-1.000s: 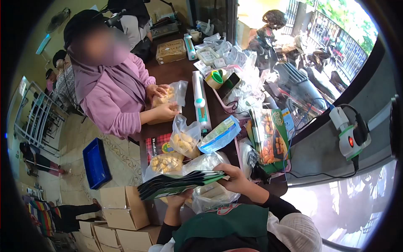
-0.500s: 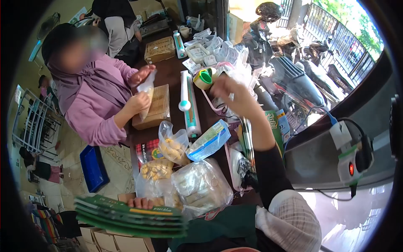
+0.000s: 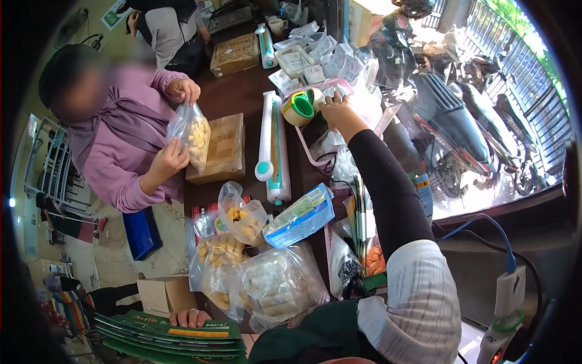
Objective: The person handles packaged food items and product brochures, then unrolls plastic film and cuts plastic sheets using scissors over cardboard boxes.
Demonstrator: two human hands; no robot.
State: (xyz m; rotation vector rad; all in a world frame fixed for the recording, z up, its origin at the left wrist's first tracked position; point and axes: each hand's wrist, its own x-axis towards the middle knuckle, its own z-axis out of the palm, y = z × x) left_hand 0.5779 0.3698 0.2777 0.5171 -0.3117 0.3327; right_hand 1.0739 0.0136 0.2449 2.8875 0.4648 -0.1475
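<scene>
My left hand [image 3: 190, 318] grips a stack of green printed pouches [image 3: 170, 340] at the bottom left; its fingers lie over the upper edge. My right hand [image 3: 337, 109] reaches across the table to a pink-rimmed basket [image 3: 306, 145], beside a yellow-green tape roll [image 3: 298, 109]. Its fingers are bent, and what they touch is hard to make out. Between my arms lie a clear bag of pale packs [image 3: 282, 282], bags of yellow snacks [image 3: 221, 252] and a blue-white pouch [image 3: 300, 215]. More upright pouches [image 3: 364, 236] stand beside my right forearm.
Across the table a co-worker [image 3: 115, 133] holds a snack bag [image 3: 197, 142] by a cardboard box [image 3: 221, 145]. A white sealer [image 3: 273, 151] lies mid-table. Plastic containers [image 3: 297, 60] are piled at the back. A blue tray [image 3: 141, 233] is on the floor.
My right hand has left the pouch stack and moved forward to the basket. My left hand has carried the stack down and left. The co-worker has raised the snack bag off the box.
</scene>
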